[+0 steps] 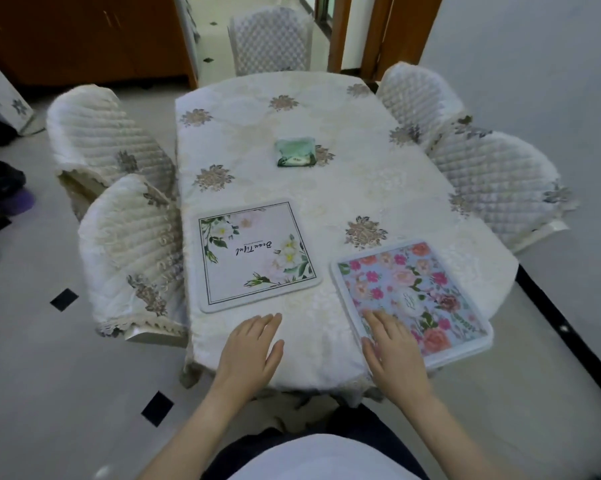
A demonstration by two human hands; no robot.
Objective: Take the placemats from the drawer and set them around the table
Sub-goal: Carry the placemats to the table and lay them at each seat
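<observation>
Two placemats lie on the table [292,133], which wears a cream floral cloth. A white placemat [255,252] with green leaves and script lettering sits flat at the near left. A blue placemat [420,289] with pink and orange flowers lies at the near right corner, angled, its near edge reaching the table's rim. My right hand [392,355] rests flat on that mat's near left corner, fingers spread. Between the two mats, my left hand [249,351] hovers over or lies on the bare cloth at the front edge, fingers apart and holding nothing.
A green tissue pack [295,152] sits mid-table. Quilted covered chairs surround the table: two on the left [129,258], two on the right [493,181], one at the far end [271,39]. A wooden cabinet [84,36] stands far left. Tiled floor lies all around.
</observation>
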